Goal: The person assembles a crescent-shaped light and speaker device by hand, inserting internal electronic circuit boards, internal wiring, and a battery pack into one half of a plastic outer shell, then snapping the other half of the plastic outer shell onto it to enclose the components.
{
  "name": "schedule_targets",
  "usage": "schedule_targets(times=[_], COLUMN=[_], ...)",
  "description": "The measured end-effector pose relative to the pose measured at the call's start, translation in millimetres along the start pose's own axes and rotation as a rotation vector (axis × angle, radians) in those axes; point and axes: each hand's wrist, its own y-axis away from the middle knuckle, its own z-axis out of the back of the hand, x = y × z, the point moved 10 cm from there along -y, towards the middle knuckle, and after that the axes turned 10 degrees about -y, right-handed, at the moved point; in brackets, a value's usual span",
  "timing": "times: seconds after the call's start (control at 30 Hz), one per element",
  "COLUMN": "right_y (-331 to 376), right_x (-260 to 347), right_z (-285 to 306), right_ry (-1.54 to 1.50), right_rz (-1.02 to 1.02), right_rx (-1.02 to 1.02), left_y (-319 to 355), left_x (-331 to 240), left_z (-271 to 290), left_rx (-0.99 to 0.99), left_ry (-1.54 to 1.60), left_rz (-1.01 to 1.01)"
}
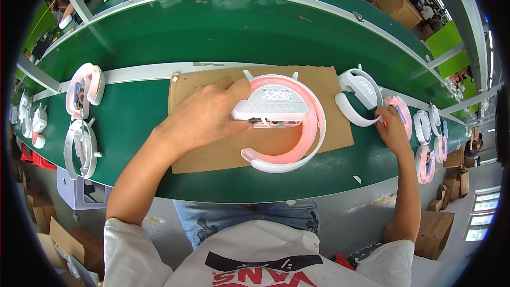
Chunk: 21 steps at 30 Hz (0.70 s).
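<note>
A C-shaped white housing with a pink inner band (pixel 307 141) rests on a brown cardboard sheet (pixel 202 154). Its white, half-round body has a patterned face and a row of round marks, and thin wires show along the lower edge. My left hand (pixel 204 111) grips this body at its left end, thumb below and fingers above. At the right, my right hand (pixel 392 127) is closed, with a small red bit showing at the fingertips; what it holds is unclear. Those fingers are beside the rim of a white C-shaped housing (pixel 353 111).
Similar white and pink housings (pixel 85 90) stand at the left of the green bench (pixel 127 143), and several more (pixel 422 127) line its right side. A raised green shelf (pixel 212 21) behind bears others. Cardboard boxes (pixel 433 234) sit on the floor.
</note>
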Motion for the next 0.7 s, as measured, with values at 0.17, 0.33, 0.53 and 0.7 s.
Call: schedule_targets(times=[0.17, 0.33, 0.53, 0.7], right_y=[26, 50, 34, 18], right_x=[81, 255, 299, 284], right_z=[29, 13, -39, -46], right_ry=[0.098, -0.176, -0.047, 0.017], right_rz=[0.157, 0.758, 0.787, 0.695], right_rx=[-0.109, -0.036, 0.239, 0.273], left_y=[8, 10, 13, 14], left_x=[-2, 3, 10, 7], left_z=[-1, -4, -8, -10], left_rx=[-0.040, -0.046, -0.138, -0.167], left_ry=[0.066, 0.085, 0.228, 0.188], left_rz=[-0.032, -0.005, -0.020, -0.057])
